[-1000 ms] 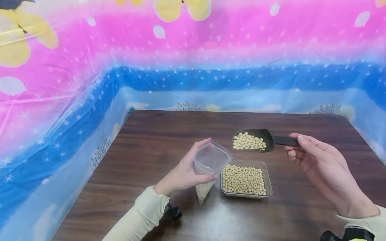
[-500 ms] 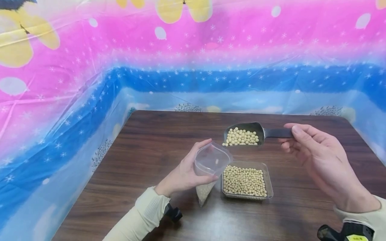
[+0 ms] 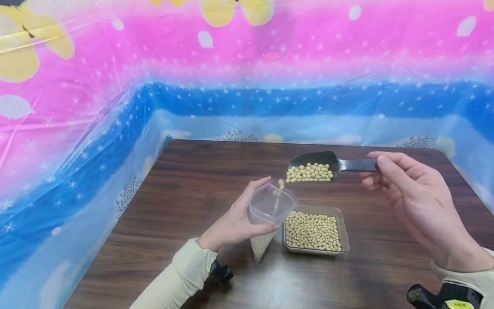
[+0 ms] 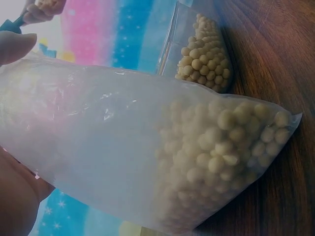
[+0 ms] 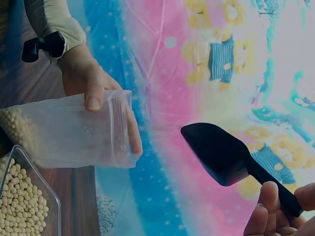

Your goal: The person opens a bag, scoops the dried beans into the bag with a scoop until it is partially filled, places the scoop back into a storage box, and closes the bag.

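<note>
My left hand (image 3: 235,219) holds a clear plastic zip bag (image 4: 118,113) by its mouth, thumb on one side and fingers on the other. The mouth is spread wide, and soybeans (image 4: 211,147) fill the bag's bottom, which stands on the table in the left wrist view. My right hand (image 3: 417,197) grips the handle of a black scoop (image 3: 316,158), held up to the right of the bag. Soybeans lie in the scoop, and a few drop off its lip into the bag's mouth. A clear plastic tray (image 3: 344,229) of soybeans stands beside the bag, below the scoop.
The dark wood-grain table (image 3: 200,171) lies under everything. A pink and blue patterned cloth (image 3: 247,98) hangs behind and beside it. A wrist-worn black device (image 3: 221,272) sits under the left forearm, and another (image 3: 444,296) on the right wrist.
The scoop has moved up and left toward the bag's mouth, and soybeans now fall from its lip. My left hand and the tray have stayed in place.
</note>
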A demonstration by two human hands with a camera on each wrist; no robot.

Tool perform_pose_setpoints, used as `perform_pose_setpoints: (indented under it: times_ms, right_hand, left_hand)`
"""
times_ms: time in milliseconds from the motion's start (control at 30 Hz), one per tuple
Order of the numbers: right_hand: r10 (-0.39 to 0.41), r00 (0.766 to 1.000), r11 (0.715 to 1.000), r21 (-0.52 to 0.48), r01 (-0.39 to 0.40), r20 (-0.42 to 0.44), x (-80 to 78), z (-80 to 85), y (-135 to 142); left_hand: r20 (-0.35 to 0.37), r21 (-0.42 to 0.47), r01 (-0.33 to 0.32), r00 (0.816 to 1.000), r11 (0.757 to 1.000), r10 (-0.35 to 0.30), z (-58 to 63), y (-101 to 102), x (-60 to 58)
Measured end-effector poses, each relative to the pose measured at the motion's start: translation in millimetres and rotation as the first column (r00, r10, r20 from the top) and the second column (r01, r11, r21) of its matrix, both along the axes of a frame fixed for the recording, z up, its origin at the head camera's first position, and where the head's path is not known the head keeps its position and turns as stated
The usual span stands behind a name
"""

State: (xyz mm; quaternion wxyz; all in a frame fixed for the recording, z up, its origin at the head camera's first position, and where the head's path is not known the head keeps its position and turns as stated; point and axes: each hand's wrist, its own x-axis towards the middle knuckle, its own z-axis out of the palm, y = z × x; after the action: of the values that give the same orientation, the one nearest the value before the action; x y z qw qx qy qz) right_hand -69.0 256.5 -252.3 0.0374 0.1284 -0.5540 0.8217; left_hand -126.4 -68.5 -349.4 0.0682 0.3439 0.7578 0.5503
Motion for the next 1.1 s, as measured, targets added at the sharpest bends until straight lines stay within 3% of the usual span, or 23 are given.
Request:
perform_pose_setpoints:
  times_ms: [500, 667, 800, 1000, 1067, 1100]
  right_hand:
    - [-0.061, 0.995, 0.993, 0.097, 0.069, -0.076, 4.5, 8.7, -6]
    - [-0.135, 0.978, 0.952, 0.252, 0.172, -0.158, 9.4, 12.7, -13]
    - [-0.187, 0.949, 0.865, 0.416, 0.281, -0.252, 13.7, 15.4, -21]
    - [-0.218, 0.883, 0.616, 0.643, 0.454, -0.415, 21.1, 11.4, -30]
    - [-0.232, 0.866, 0.568, 0.661, 0.491, -0.443, 23.5, 8.2, -28]
    - [-0.247, 0.856, 0.559, 0.656, 0.508, -0.453, 24.3, 6.5, -26]
  left_hand:
    - [0.059, 0.003, -0.001, 0.998, 1.0, 0.0, 1.2, 3, 0.3]
    - [0.056, 0.003, -0.003, 0.998, 1.0, 0.003, 0.3, 2, 1.5]
    - [0.049, 0.014, 0.003, 0.999, 1.0, -0.004, 0.0, 1, 2.3]
    - [0.033, 0.014, 0.009, 0.999, 1.0, -0.009, -0.6, 2, 1.6]
    - [0.031, 0.015, 0.011, 0.999, 1.0, -0.011, -0.8, 2, 1.5]
    - [0.027, 0.015, 0.01, 1.0, 1.0, -0.01, -0.7, 1, 1.4]
